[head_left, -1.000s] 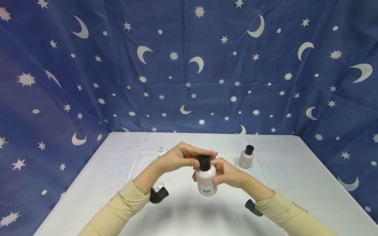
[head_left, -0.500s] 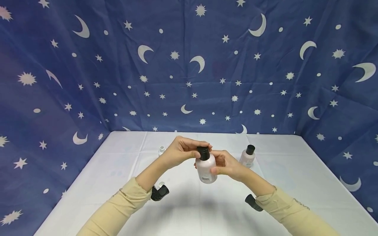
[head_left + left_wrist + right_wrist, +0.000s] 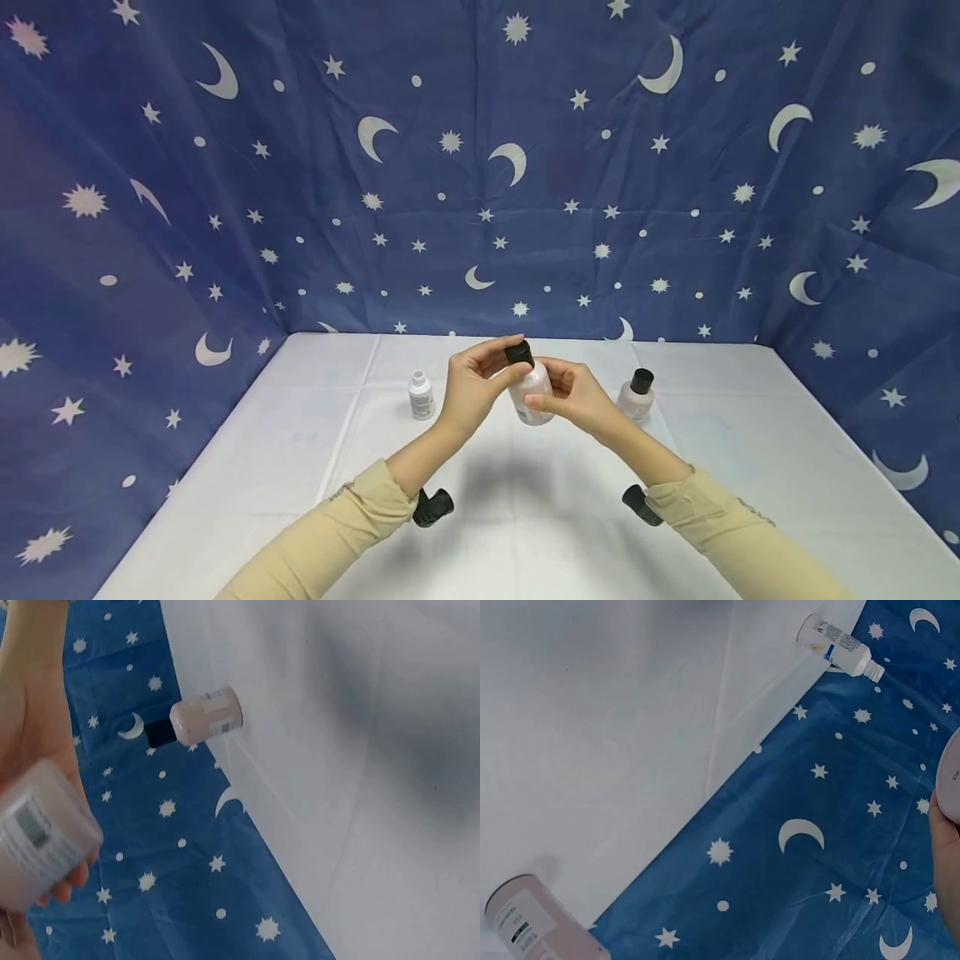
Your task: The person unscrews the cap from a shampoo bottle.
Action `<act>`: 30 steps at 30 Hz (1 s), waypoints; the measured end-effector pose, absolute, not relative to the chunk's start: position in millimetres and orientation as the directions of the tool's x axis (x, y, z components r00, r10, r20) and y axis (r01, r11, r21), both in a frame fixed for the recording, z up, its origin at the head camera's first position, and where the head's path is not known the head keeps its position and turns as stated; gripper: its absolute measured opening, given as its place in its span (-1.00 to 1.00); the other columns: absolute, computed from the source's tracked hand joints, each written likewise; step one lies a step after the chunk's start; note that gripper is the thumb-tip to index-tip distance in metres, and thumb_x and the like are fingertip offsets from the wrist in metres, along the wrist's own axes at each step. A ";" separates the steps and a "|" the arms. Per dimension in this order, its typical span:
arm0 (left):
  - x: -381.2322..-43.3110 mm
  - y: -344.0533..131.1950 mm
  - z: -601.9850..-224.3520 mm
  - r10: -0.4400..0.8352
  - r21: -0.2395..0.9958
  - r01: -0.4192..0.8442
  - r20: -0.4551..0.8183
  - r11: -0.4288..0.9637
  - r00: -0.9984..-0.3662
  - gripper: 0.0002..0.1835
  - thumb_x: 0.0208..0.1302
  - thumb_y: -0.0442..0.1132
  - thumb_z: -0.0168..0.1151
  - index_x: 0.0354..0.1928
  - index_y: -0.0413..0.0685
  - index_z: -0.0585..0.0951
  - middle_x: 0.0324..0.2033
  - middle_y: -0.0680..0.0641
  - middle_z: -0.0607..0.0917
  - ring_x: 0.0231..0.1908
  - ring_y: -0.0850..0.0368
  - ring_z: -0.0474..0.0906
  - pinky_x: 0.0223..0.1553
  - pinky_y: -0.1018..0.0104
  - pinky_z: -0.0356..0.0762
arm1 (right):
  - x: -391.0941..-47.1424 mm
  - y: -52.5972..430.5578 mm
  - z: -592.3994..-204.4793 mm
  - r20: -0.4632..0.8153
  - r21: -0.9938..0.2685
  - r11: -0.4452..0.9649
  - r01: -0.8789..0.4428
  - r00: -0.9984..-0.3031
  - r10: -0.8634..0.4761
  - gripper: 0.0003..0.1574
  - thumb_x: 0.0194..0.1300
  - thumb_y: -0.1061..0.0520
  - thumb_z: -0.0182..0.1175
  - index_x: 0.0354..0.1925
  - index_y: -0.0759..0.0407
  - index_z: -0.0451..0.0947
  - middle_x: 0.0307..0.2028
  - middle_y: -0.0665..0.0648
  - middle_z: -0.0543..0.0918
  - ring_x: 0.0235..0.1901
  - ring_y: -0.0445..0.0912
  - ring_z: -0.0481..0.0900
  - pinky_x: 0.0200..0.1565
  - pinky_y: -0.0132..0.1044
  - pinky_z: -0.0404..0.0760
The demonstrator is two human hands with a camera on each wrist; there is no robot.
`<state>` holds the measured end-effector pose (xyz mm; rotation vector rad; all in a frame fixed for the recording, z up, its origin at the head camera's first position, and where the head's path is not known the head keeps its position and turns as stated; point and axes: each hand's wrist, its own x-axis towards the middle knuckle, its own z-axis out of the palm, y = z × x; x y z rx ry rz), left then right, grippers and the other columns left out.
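A pale pink bottle with a black cap is held above the table between both hands, tilted slightly with its cap to the left. My left hand pinches the cap between thumb and fingers. The body of the bottle is gripped by my right hand, thumb across the near side. In the left wrist view this bottle turns its barcode label towards the camera. Only its edge shows in the right wrist view.
Behind my left hand stands a small white bottle, its neck uncapped. A second pink bottle with a black cap stands beyond my right wrist. White cloth covers the table, and a blue curtain encloses the back and sides.
Both hands have moved the pink bottle farther from me and tilted it, its base swinging right. The white bottle has come into fuller view, while a small white cap near my left wrist is now hidden.
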<state>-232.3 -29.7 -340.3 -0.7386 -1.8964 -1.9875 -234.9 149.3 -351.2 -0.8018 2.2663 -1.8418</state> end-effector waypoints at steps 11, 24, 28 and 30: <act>-244.3 -57.3 -334.9 0.572 0.839 0.541 0.471 -0.054 -0.672 -0.51 0.42 -0.24 -0.04 0.32 -0.29 0.28 0.34 -0.20 0.28 0.37 -0.02 0.19 0.33 0.23 0.27 | -232.3 158.5 -347.4 0.207 -0.929 0.168 -0.331 -0.838 -0.505 -0.20 0.15 0.08 0.35 0.22 0.46 0.32 0.06 0.46 0.54 -0.14 -0.21 0.62 -0.07 -0.38 0.62; -240.9 -51.7 -340.3 0.406 0.886 0.459 0.445 -0.068 -0.798 -0.55 0.17 -0.31 0.26 0.09 -0.38 0.52 0.04 -0.33 0.57 0.03 0.09 0.60 0.06 0.28 0.57 | -228.0 158.0 -348.3 0.285 -0.881 0.205 -0.427 -0.824 -0.489 -0.32 0.10 0.25 0.35 0.15 0.50 0.39 -0.01 0.45 0.58 -0.22 -0.29 0.62 -0.14 -0.42 0.63; -237.8 -48.6 -340.6 0.299 0.884 0.456 0.465 -0.104 -0.833 -0.61 0.03 -0.43 0.35 -0.06 -0.47 0.58 -0.08 -0.41 0.62 -0.20 0.33 0.67 -0.07 0.28 0.65 | -226.1 155.4 -348.1 0.287 -0.876 0.225 -0.427 -0.836 -0.469 -0.32 0.09 0.24 0.36 0.15 0.49 0.40 -0.01 0.43 0.59 -0.22 -0.29 0.62 -0.15 -0.43 0.63; -236.7 -46.7 -340.1 0.264 0.873 0.474 0.487 -0.114 -0.833 -0.64 -0.01 -0.50 0.36 -0.12 -0.50 0.59 -0.12 -0.44 0.63 -0.25 0.38 0.67 -0.10 0.30 0.66 | -224.8 153.6 -348.1 0.274 -0.881 0.237 -0.410 -0.849 -0.451 -0.30 0.08 0.23 0.37 0.16 0.47 0.39 0.00 0.41 0.59 -0.21 -0.29 0.62 -0.15 -0.43 0.63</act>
